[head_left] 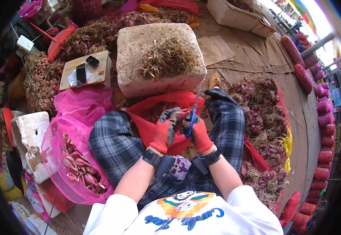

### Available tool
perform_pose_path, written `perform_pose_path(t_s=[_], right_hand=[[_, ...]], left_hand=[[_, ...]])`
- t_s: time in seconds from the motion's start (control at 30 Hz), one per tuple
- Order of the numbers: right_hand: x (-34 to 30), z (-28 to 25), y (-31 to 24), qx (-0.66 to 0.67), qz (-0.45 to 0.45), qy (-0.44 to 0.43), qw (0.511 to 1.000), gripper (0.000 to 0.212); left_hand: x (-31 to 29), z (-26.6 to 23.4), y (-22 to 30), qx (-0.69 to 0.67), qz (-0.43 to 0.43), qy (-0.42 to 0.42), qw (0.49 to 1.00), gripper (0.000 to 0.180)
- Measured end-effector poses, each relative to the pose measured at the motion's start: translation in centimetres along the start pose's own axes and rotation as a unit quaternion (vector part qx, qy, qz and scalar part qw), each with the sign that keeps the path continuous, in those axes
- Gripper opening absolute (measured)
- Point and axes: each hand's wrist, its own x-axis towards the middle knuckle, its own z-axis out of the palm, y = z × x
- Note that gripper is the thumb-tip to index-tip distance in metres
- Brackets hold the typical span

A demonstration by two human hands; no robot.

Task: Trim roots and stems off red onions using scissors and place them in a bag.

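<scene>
Both my hands wear red gloves with dark grey fingers and meet above an open red mesh bag [141,111] between my knees. My left hand [166,127] is closed around a reddish shallot [183,114], its end poking out toward the right. In my right hand [198,135] is a pair of scissors with blue handles [192,122], blades pointing up and away, close beside the shallot. Some reddish bulbs show inside the bag, partly hidden by my hands. By my left leg, a pink mesh bag [52,145] holds several shallots with long trimmed necks [82,168].
Ahead stands a white foam box [133,47] topped with dry stalk clippings [168,56]. A phone [81,74] lies on a carton [101,68] at left. Heaped shallots [256,113] lie right of my leg; filled red net bags [325,154] line the far right.
</scene>
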Motion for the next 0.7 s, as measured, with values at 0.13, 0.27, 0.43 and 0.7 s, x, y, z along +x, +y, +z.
perform_pose_path(t_s=[0.13,0.27,0.43,0.7], right_hand=[[0.8,-1.7,0.9,-0.121,0.005,0.021,0.992,0.031],[0.6,0.2,-2.2,0.033,-0.072,0.012,0.997,0.024],[0.5,0.2,-2.0,-0.052,-0.078,-0.033,0.995,0.028],[1.6,-2.0,-1.5,0.303,0.009,-0.064,0.951,0.021]], left_hand=[[0.5,0.3,1.7,-0.125,-0.06,-0.011,0.99,0.029],[1.0,-1.8,1.1,-0.163,-0.218,-0.076,0.959,0.028],[0.2,-0.7,1.8,0.021,-0.245,-0.086,0.965,0.031],[-0.3,0.6,3.0,0.011,-0.255,-0.085,0.963,0.039]])
